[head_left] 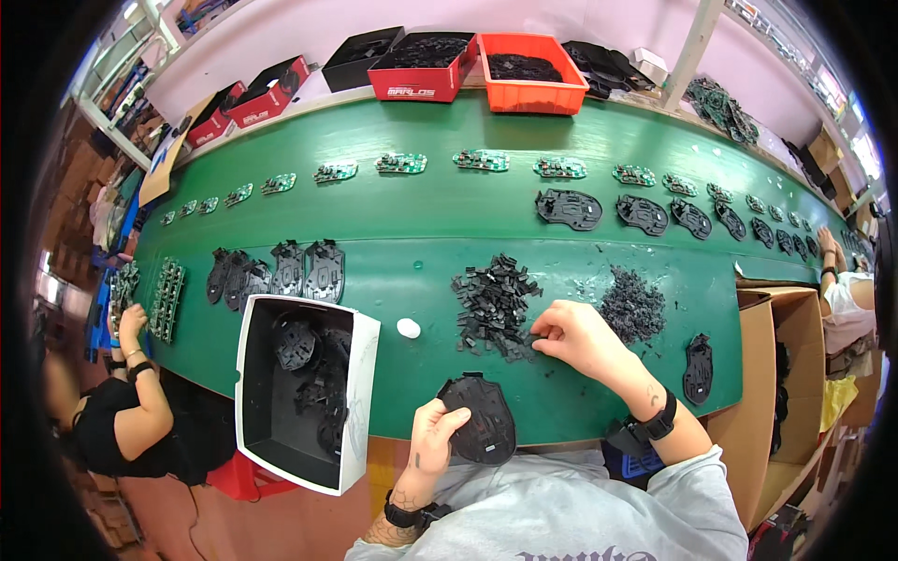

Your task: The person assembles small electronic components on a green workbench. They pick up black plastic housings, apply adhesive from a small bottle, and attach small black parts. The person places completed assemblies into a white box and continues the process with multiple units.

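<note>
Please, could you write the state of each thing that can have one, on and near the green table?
Black shell: held at one side.
Left hand: closed on that shell.
Pile of small black pieces: loose, spread out.
Right hand: bent, at that pile's edge; grip unclear.
White box: open, partly filled.
Orange bin: open, well filled.
Cardboard carton: open.
Far circuit boards: lined up.

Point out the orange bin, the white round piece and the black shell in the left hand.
Orange bin [534,99]: head view, front wall.
White round piece [408,328]: head view, its middle.
Black shell [487,424]: head view, broad face.
</note>
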The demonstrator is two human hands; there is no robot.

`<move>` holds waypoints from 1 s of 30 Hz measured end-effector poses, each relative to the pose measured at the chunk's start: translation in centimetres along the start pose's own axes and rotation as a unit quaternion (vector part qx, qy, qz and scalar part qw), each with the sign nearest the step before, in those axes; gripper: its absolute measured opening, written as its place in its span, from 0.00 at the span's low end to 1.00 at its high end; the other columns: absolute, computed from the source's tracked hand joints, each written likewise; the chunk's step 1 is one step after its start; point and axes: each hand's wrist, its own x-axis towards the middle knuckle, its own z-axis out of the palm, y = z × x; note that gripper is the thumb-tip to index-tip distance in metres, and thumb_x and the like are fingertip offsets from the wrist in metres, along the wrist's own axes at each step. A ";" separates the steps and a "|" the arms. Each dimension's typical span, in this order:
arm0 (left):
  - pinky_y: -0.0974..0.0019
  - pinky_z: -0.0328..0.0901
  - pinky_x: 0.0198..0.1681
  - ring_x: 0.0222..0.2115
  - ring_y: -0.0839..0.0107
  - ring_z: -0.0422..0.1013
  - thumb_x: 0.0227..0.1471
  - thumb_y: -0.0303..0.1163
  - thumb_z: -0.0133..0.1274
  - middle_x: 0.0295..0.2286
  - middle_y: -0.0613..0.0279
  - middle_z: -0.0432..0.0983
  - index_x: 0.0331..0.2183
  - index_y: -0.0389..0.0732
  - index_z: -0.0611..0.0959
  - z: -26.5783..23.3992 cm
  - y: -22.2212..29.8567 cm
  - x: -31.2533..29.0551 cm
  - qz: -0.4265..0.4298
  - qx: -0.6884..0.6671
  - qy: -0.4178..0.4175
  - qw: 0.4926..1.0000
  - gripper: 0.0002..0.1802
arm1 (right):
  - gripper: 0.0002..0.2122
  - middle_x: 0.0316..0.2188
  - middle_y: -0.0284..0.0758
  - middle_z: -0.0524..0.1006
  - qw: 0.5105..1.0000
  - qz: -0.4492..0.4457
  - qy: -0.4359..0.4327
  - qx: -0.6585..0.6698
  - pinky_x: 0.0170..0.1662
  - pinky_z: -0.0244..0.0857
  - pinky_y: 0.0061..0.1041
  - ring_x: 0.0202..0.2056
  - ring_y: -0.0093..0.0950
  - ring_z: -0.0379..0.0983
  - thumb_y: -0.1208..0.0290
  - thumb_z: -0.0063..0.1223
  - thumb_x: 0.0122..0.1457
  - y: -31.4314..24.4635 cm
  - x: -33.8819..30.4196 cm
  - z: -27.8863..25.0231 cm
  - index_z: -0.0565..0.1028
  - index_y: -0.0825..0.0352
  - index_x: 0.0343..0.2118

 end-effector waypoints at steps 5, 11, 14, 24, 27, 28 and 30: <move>0.71 0.67 0.35 0.29 0.78 0.72 0.53 0.27 0.53 0.30 0.61 0.79 0.31 0.30 0.81 0.2 0.3 0.0 0.004 0.002 0.014 1.000 0.08 | 0.07 0.29 0.39 0.75 0.999 -0.024 -0.003 -0.022 0.36 0.71 0.30 0.30 0.35 0.77 0.74 0.64 0.48 -0.3 0.0 0.3 0.80 0.69 0.30; 0.76 0.62 0.29 0.27 0.83 0.66 0.58 0.28 0.53 0.26 0.67 0.76 0.34 0.31 0.80 -0.8 -1.1 0.5 0.043 0.055 0.033 0.997 0.09 | 0.06 0.28 0.37 0.76 0.998 -0.030 0.037 -0.050 0.35 0.71 0.29 0.31 0.32 0.76 0.73 0.64 0.48 -1.3 -0.4 1.1 0.80 0.68 0.28; 0.74 0.68 0.38 0.36 0.79 0.71 0.60 0.27 0.52 0.37 0.61 0.77 0.49 0.30 0.74 1.4 0.8 1.0 0.075 0.062 0.024 0.995 0.17 | 0.05 0.32 0.34 0.78 0.988 0.023 0.050 0.144 0.35 0.71 0.24 0.34 0.25 0.76 0.75 0.64 0.49 -3.3 -1.3 0.7 0.80 0.67 0.29; 0.72 0.69 0.45 0.40 0.77 0.73 0.59 0.24 0.51 0.43 0.59 0.76 0.56 0.29 0.69 2.9 1.4 1.4 0.165 0.116 0.009 0.979 0.24 | 0.12 0.37 0.35 0.79 0.891 0.112 -0.046 0.438 0.42 0.72 0.21 0.37 0.22 0.77 0.84 0.64 0.50 -3.7 -1.8 3.1 0.76 0.71 0.38; 0.74 0.70 0.41 0.39 0.78 0.74 0.59 0.26 0.52 0.43 0.58 0.76 0.56 0.29 0.69 2.2 1.2 1.5 0.151 0.112 -0.008 0.982 0.24 | 0.14 0.33 0.31 0.80 0.855 0.181 -0.145 0.464 0.42 0.71 0.22 0.36 0.19 0.76 0.78 0.62 0.53 -4.7 -0.3 1.6 0.76 0.68 0.43; 0.72 0.72 0.39 0.39 0.76 0.74 0.60 0.27 0.52 0.43 0.58 0.76 0.58 0.30 0.66 1.7 1.2 1.6 0.140 0.120 -0.029 0.982 0.28 | 0.11 0.33 0.28 0.80 0.837 0.204 -0.207 0.464 0.41 0.70 0.21 0.34 0.18 0.75 0.75 0.61 0.56 -4.9 0.3 1.2 0.77 0.67 0.42; 0.72 0.72 0.37 0.38 0.73 0.75 0.60 0.27 0.51 0.43 0.56 0.76 0.60 0.31 0.62 1.4 1.9 1.2 0.115 0.075 -0.030 0.990 0.30 | 0.07 0.31 0.25 0.79 0.863 0.167 -0.263 0.398 0.35 0.67 0.18 0.31 0.16 0.73 0.71 0.60 0.57 -4.2 1.9 0.8 0.79 0.65 0.37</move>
